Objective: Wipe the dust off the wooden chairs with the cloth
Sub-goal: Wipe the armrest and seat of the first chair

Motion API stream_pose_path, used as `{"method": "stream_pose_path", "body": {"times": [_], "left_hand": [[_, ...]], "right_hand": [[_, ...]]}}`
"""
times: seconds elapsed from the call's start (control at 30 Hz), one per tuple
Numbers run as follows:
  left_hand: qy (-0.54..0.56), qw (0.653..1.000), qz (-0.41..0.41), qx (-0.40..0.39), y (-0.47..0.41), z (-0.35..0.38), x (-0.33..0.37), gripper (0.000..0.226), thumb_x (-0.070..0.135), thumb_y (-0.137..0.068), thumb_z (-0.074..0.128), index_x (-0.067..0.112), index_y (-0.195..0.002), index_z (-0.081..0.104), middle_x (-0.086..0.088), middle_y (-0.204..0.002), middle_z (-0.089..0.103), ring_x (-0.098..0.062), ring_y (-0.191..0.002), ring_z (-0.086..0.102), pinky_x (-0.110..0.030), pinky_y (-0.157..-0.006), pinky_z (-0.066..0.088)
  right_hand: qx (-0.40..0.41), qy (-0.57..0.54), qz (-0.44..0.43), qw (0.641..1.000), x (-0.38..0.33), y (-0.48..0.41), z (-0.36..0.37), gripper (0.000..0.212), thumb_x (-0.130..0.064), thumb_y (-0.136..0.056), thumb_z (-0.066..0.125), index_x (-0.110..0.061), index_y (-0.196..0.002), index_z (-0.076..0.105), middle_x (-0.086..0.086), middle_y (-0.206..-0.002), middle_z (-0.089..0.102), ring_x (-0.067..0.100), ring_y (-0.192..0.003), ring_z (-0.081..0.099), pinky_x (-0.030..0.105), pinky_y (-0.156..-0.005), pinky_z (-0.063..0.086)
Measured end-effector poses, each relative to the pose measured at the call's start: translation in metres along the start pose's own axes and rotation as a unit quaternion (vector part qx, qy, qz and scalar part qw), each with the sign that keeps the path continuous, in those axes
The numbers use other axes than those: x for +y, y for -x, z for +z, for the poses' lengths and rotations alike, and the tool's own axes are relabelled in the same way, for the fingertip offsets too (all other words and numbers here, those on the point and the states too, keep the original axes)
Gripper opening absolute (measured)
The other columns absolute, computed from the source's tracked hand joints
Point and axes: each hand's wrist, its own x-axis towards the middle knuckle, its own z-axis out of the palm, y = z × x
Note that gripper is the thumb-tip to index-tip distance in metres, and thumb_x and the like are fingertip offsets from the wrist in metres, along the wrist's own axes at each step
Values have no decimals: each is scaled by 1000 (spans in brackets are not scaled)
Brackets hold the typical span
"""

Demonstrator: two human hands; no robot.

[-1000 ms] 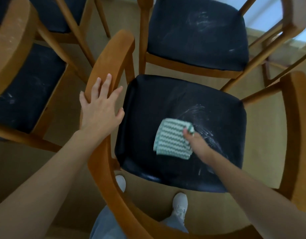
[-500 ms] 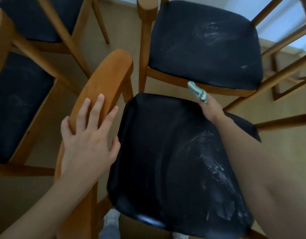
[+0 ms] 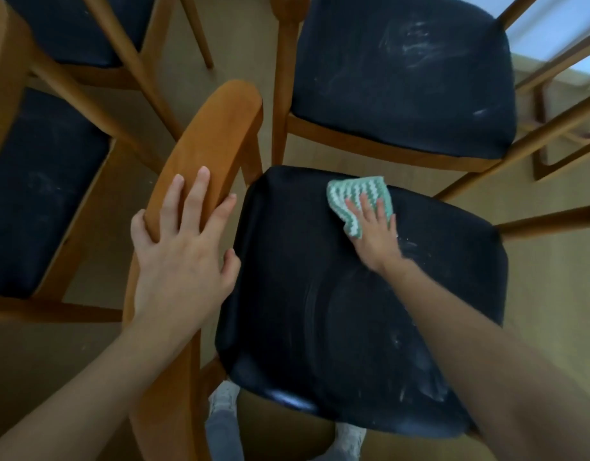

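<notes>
– Fingers (image 3: 365, 203) of the right hand (image 3: 375, 231) lie flat and slightly spread on the cloth (image 3: 353, 191), pressing it down, not pinching it.

– And where does the cloth sit?

– On the black seat (image 3: 320, 294) of the nearest chair, at its far edge, nearer the far left corner than the right. Part of it pokes out beyond the fingertips.

– How will it handle, do you think?

– It looks soft, light and limp. I'd expect it to bunch or slide out unless the palm keeps weight on it. A flat hand over its middle suits wiping. For lifting, a pinch at one corner should do.

– The other hand?

– The left hand (image 3: 184, 261) rests on the curved wooden armrest (image 3: 213, 128) beside the seat's left edge, fingers laid straight along the wood and a little apart. That probably steadies the chair.

– Much left to do?

– Pale dust streaks show along the seat's right edge and near right corner. The far chair (image 3: 403, 78) and the left chair (image 3: 37, 194) look smeared too.
</notes>
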Motion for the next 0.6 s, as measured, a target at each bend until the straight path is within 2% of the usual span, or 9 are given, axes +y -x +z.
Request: {"method": "stream_pose_path", "body": {"times": [0.1,0.2,0.27,0.33,0.4,0.5,0.6], "left_hand": [[6,1000,-3,-6,0,0,0,61,35,-84,57,22,-141,39,-10,-156,14,-30,-141,12,-63,-101,24],[13,1000,-4,-11,1,-3,1,62,34,-85,57,23,-142,36,-8,-157,11,-29,-143,9,-62,-103,22],[15,1000,-5,-14,1,-5,2,61,35,-87,54,24,-143,34,-7,-158,8,-28,-143,7,-62,-104,20],[19,1000,-8,-22,0,-6,3,60,36,-89,50,26,-145,30,-5,-158,4,-27,-144,3,-61,-106,18],[24,999,-11,-26,-1,-7,3,60,37,-90,48,26,-145,28,-4,-158,0,-26,-144,-1,-61,-107,16],[32,999,-9,-35,-2,-9,3,61,37,-91,48,27,-146,25,-3,-158,-3,-26,-144,-5,-61,-109,13],[38,999,-7,-36,-2,-10,2,61,36,-91,49,27,-146,25,-3,-158,-2,-26,-144,-4,-61,-109,12]], "right_hand": [[-42,27,-56,997,-24,60,36,71,-27,-99,39,-29,-148,-12,-3,-152,-27,25,-139,-28,48,-111,-16],[-91,17,-102,990,-40,124,66,79,-23,-96,43,-29,-141,-21,-6,-143,-35,23,-131,-36,49,-113,-16],[-131,24,-128,983,-44,162,80,78,-18,-96,42,-35,-138,-22,-6,-144,-35,25,-130,-38,45,-110,-24],[-168,49,-153,973,-45,194,90,79,-11,-96,39,-39,-138,-21,-5,-145,-35,25,-129,-40,38,-101,-33],[-194,72,-175,963,-44,217,96,78,-7,-95,36,-39,-140,-19,-6,-146,-35,24,-130,-39,34,-98,-37],[-243,102,-208,942,-36,240,102,71,-12,-97,36,-36,-148,-7,-10,-146,-31,19,-132,-35,35,-105,-30],[-297,104,-229,921,-26,257,105,63,-20,-99,37,-34,-150,2,-12,-150,-21,11,-133,-29,34,-104,-26]]}}
